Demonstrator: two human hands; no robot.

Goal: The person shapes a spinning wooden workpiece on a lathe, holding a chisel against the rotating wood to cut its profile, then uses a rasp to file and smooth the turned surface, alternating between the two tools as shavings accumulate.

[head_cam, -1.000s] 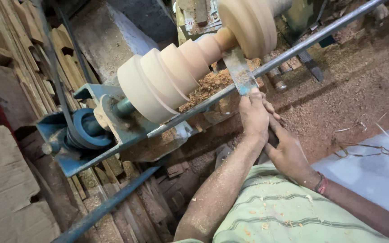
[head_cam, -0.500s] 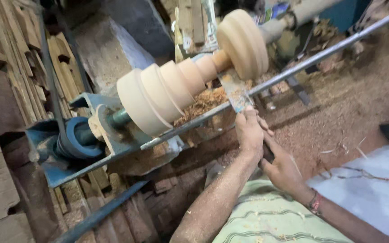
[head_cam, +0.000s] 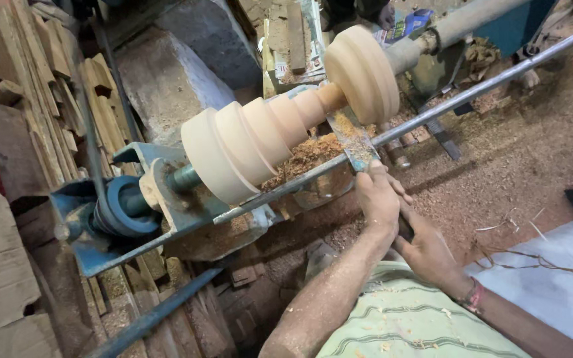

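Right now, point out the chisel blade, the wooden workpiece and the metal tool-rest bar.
Chisel blade (head_cam: 347, 136), head view, flat middle.
Wooden workpiece (head_cam: 250, 149), head view, stepped left section.
Metal tool-rest bar (head_cam: 472, 93), head view, bare right stretch.

Both bare forearms come up from the bottom edge, angled toward the upper left and meeting close together. The left hand (head_cam: 378, 197) sits in front, knuckles up, fingers curled down in a tight grip. The right hand (head_cam: 427, 250) is tucked right behind it, touching, also clenched, with a red-and-pink band on that wrist.
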